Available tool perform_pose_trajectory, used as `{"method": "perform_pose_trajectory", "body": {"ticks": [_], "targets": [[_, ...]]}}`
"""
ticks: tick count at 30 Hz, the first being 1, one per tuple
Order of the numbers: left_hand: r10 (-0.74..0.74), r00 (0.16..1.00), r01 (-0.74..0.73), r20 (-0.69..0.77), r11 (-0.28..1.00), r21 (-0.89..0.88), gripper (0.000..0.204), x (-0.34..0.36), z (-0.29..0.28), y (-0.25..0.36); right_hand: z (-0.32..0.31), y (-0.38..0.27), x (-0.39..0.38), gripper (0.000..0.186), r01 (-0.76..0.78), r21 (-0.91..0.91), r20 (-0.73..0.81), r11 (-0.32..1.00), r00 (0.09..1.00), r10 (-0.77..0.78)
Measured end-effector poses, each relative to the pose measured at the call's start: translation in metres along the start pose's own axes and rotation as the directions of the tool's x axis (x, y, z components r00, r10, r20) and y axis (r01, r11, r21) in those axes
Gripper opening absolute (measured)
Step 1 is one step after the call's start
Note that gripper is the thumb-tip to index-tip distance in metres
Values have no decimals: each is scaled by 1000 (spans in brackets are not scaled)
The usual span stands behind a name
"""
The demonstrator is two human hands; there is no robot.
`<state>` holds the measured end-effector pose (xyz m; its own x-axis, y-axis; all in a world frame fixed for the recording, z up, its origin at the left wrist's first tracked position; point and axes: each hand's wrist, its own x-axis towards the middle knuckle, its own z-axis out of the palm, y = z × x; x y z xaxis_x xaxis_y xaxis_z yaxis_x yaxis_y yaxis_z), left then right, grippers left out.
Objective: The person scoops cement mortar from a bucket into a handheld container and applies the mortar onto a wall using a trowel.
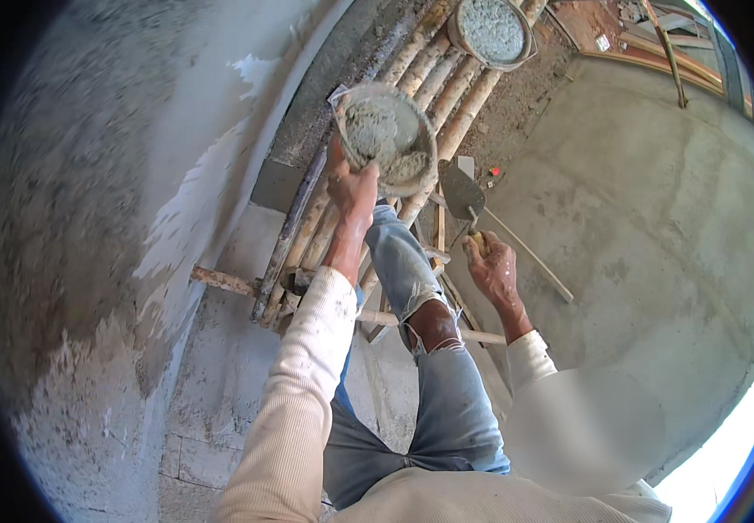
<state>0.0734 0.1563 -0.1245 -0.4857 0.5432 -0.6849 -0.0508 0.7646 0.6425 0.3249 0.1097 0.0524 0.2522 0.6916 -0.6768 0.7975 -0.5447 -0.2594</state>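
Note:
My left hand [355, 187] is closed on the near-left rim of a round pan [430, 139]. Wet grey mortar [381, 131] lies in the pan, heaped toward its lower right. Off to the right, my right hand [492, 266] wraps round the handle of a trowel [459, 187]. The trowel's dark, mortar-smeared blade points away from me, just right of the pan and apart from it. Beneath the pan are my bent knee in torn jeans and the poles of a scaffold [455, 122].
A bucket [529, 48] full of grey mortar stands at the scaffold's far end. A partly plastered wall [194, 157] rises close on my left. On the right, below, spreads a concrete floor [638, 200]; a thin stick [534, 257] slants over it. Boards and rubble [673, 39] lie at the far right.

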Motion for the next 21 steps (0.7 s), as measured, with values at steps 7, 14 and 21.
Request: {"method": "perform_pose_trajectory", "body": {"ticks": [7,14,21], "targets": [[100,958,-87,269,995,-58,33,116,116,34,-14,13,116,31,29,-229,-114,973,992,-56],[250,923,-289,291,952,98,36,170,118,23,-40,-58,283,23,375,-608,140,700,918,-371],[299,873,-276,384,954,-116,44,178,124,-11,47,-99,376,34,491,-406,498,771,826,-265]]}}
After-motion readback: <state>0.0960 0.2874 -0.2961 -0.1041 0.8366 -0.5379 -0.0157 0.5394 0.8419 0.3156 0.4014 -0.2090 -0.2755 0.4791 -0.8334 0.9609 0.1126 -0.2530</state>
